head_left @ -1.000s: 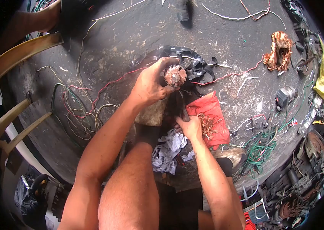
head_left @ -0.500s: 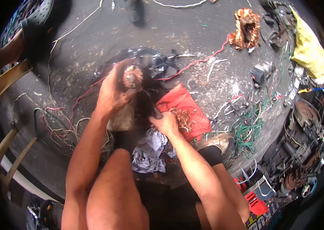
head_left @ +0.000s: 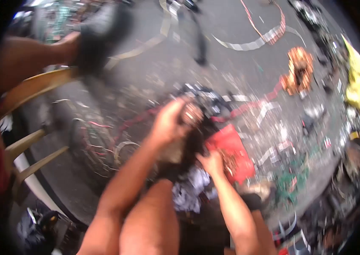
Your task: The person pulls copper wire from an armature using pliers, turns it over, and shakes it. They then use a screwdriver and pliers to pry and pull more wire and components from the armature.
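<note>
Blurred by motion, my left hand (head_left: 169,125) is wrapped round a roundish copper-brown piece (head_left: 192,114), its end face turned up toward me. Its exact kind is smeared. Lower and to the right, my right hand (head_left: 212,163) has its fingers curled near a dark area; what they hold, if anything, is hidden. Beside that hand lies a red sheet (head_left: 231,142) with thin copper scraps (head_left: 230,163) on it. Crumpled whitish cloth (head_left: 190,191) sits below, between my legs. Black shiny plastic (head_left: 207,97) lies just beyond my hands.
A copper wire bundle (head_left: 299,68) lies at upper right, near a yellow sack (head_left: 358,85). Green wires (head_left: 291,182) tangle at right, with metal parts (head_left: 337,208) along the edge. Another person's leg (head_left: 31,55) and a wooden chair part (head_left: 46,85) are at left.
The whole view has shifted, so the scene sits lower and further right, with more blur. My left hand still grips the copper-brown piece; my right hand stays beside the red sheet.
</note>
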Demonstrator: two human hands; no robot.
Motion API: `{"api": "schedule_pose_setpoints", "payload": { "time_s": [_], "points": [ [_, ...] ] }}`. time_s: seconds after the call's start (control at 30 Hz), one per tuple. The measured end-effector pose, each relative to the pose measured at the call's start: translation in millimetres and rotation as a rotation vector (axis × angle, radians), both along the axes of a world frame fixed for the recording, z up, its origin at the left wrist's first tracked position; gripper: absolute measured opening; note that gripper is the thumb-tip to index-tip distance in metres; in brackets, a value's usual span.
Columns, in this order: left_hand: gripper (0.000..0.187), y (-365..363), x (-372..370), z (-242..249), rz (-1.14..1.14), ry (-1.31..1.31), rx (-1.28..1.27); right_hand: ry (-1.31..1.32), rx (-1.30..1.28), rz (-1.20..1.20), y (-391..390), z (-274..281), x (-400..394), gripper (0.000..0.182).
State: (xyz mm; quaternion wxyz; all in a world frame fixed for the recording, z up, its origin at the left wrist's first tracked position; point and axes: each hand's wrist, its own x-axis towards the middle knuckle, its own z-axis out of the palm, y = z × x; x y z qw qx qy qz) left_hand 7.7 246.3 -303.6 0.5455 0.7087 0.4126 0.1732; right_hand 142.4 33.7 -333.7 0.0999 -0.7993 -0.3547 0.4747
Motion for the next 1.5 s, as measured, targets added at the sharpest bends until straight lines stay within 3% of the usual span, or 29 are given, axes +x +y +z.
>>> {"api": "schedule_pose_setpoints", "payload": {
  "time_s": [0.03, 0.1, 0.13, 0.2, 0.4, 0.6, 1.0, 1.17, 1.4, 1.43, 1.47, 1.5],
  "points": [
    [0.068, -3, 0, -7, 0.007, -0.075, 0.015, -0.007, -0.064, 0.017, -7, -13, 0, 0.038],
    [0.068, -7, 2, -16, -0.054, 0.014, 0.04, 0.327, -0.176, -0.376, 0, 0, -3, 0.026],
    [0.068, -7, 2, -14, -0.06, 0.001, 0.058, 0.189, -0.031, -0.206, -2, -3, -4, 0.025],
    [0.065, -11, 2, -24, -0.022, -0.032, 0.077, 0.355, -0.181, -0.402, 12, 13, -6, 0.026],
    [0.061, -2, 6, -9, -0.007, -0.025, -0.057, 0.4, -0.19, -0.433, 0, 0, -6, 0.025],
    [0.062, -3, 6, -4, -0.025, 0.019, 0.023, 0.461, -0.211, -0.521, -2, -8, -6, 0.022],
    [0.059, -4, 7, 5, -0.046, 0.149, -0.031, 0.383, -0.172, -0.378, -4, -7, -3, 0.021],
    [0.058, -3, 7, 0, -0.06, 0.161, 0.003, 0.323, -0.089, -0.287, -47, -66, -8, 0.02],
    [0.059, -4, 11, -1, 0.005, 0.07, -0.047, 0.212, -0.099, -0.168, -51, -66, -6, 0.023],
    [0.059, -11, 11, -12, 0.023, 0.051, -0.037, 0.097, -0.074, 0.012, -22, -28, 0, 0.025],
    [0.059, -14, 7, -24, 0.038, 0.04, -0.006, -0.003, 0.098, 0.077, -34, -44, -4, 0.028],
    [0.058, -15, 7, -29, 0.035, 0.058, 0.023, -0.007, 0.385, -0.1, 0, -8, -9, 0.028]
  ]
}}
